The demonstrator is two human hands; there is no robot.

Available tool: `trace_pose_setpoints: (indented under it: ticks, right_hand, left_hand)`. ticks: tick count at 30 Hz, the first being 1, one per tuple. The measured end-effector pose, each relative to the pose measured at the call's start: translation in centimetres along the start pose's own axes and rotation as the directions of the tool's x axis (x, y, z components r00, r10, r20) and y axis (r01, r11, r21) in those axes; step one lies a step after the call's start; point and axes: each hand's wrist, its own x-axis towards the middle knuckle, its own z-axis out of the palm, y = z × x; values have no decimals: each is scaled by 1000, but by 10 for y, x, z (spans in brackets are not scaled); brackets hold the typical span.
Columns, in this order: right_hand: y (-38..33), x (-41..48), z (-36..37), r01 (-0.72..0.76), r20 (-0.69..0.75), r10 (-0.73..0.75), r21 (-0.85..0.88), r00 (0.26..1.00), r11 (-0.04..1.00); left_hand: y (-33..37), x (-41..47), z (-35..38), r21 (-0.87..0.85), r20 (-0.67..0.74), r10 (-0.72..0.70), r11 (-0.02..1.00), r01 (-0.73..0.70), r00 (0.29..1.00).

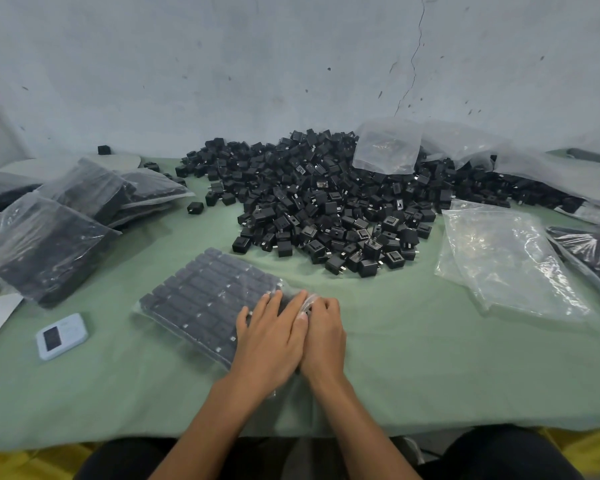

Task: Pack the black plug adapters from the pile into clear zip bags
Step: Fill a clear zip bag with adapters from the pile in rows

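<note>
Nearest, the two hands lie side by side, touching, on the green cloth-covered table (413,368). The left hand (271,336) lies flat, its fingers straight and slightly spread, pressing down on the near right end of a filled clear zip bag (198,303). The right hand (323,336) has its fingers curled down over the bunched plastic of the same bag's mouth; its fingertips are hidden, so how tightly they pinch cannot be told.

The bag lies flat on the cloth and runs away from the fingers toward 10 o'clock, with black plug adapters in neat rows inside. Only its near right corner is under the hands.

At 9 o'clock from the hands lies a small white device with a dark screen (61,336), well apart from the bag.

Farther out, at 2 o'clock, a stack of empty clear zip bags (499,261) lies flat. At 10 o'clock, several filled bags (56,237) lean on one another.

At 12 to 1 o'clock spreads the loose pile of black plug adapters (326,206), with a crumpled clear plastic sheet (387,148) resting on its far right side. Behind it rises a grey cracked wall (257,64).
</note>
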Motion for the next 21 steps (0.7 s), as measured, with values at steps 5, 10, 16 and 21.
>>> trace_pose_setpoints:
  ticks: [5,10,16,21]
  right_hand:
    - [4,0,-1,11,44,-10,-25,999,1000]
    - [2,5,-6,61,175,-40,-117,984,991]
    - [8,-2,-17,71,84,-58,-162,995,984]
    - [12,-5,-18,134,98,-122,-128,988,983]
  left_hand:
    - [-2,-18,-7,54,-70,104,994,-100,992]
    - [-8,-51,-7,-40,-204,147,986,-159,968]
    - [-22,-61,4,5,-295,168,985,-174,941]
    - [-28,-61,12,50,-375,115,993,-104,920]
